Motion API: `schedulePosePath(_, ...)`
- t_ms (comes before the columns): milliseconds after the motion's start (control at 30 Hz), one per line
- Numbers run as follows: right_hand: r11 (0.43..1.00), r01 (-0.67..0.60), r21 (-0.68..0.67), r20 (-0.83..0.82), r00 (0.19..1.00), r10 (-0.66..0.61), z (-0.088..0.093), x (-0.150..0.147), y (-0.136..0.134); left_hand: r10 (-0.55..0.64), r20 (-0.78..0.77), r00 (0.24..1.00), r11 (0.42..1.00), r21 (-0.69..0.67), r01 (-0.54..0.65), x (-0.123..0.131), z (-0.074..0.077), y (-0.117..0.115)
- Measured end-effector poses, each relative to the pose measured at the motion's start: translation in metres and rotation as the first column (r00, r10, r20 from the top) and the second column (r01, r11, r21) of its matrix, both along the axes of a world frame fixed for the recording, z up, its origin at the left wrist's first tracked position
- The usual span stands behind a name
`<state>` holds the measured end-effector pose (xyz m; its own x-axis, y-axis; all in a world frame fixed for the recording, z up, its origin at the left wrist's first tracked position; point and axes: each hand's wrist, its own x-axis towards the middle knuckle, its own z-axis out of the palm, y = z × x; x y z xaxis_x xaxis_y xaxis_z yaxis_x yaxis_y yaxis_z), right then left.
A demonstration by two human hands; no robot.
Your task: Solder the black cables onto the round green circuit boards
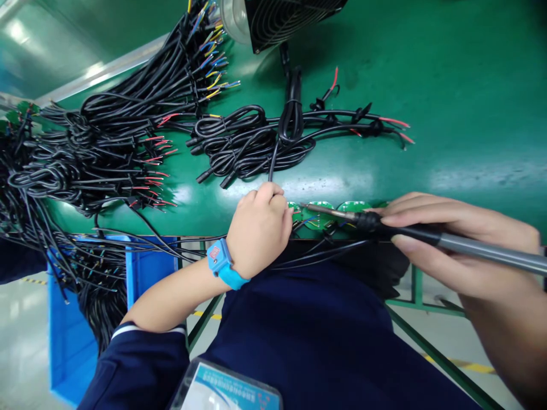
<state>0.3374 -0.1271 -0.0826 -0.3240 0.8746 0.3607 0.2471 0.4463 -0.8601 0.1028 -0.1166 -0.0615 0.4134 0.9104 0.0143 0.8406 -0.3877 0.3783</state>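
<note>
The left hand (258,228) had its fingers curled together and clamped on a thin black cable (270,172), which came to these fingers from the coil in front of them. Just to the right of the left fingers, a short red wire end (296,212) lay over the nearest of the small green circuit boards (355,206). These boards were in 1 row, between the left and the right fingers, at the edge of the green smooth table (470,114). The right hand (461,216) had its thumb and fingers clamped on a pen-shaped soldering iron (427,235) with a black grip and a grey handle. Its metal tip pointed left from the right fingers, close to the nearest board; whether it touched, I could not tell. Ahead of the left fingers lay several coiled black cables (252,145), and to their left was a large pile of black cables with red ends (60,165). A blue plastic crate (72,347) stood lower, to the left of the left fingers.
</note>
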Motion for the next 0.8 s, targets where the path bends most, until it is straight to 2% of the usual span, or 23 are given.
schedulePosePath(200,0.999,-0.038,-0.023,-0.048,0.998,0.037,-0.0019,0.0022,-0.0011,0.003,-0.003,1.000,1.000,-0.001,-0.003,-0.0001,0.0004,0.0003)
schedulePosePath(567,0.997,-0.073,0.023,0.089,0.993,0.071,-0.0021,0.0030,0.0014,0.004,-0.028,1.000,0.998,-0.058,-0.006,0.0016,0.0047,0.0022)
schedulePosePath(800,1.000,0.017,-0.017,0.002,1.000,-0.017,-0.0020,0.0029,0.0002,0.005,-0.037,0.999,0.998,-0.055,-0.007,0.0016,0.0044,0.0024)
